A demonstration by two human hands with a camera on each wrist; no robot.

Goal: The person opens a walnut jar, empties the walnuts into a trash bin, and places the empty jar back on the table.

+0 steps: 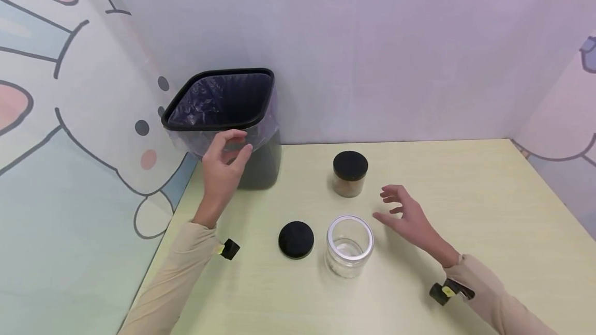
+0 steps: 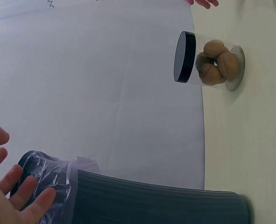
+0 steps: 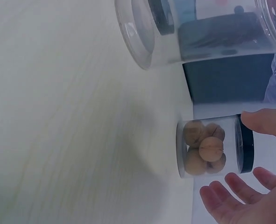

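I see one clear jar (image 1: 349, 246) standing open and empty on the worktop (image 1: 465, 211), with its black lid (image 1: 296, 240) lying flat just beside it on the left. So I judge this jar is already emptied. The second jar (image 1: 350, 173) stands behind it, near the wall, with its lid on and walnuts inside; I think this one is the part not yet done.

My right hand (image 1: 404, 213) hovers near the closed jar with fingers spread and relaxed, holding nothing and not touching it. My left hand (image 1: 224, 163) is at the black bin (image 1: 223, 102) in the far left corner, fingers loosely bent at the plastic liner (image 1: 265, 136) under the rim; I cannot tell if it really pinches the liner.
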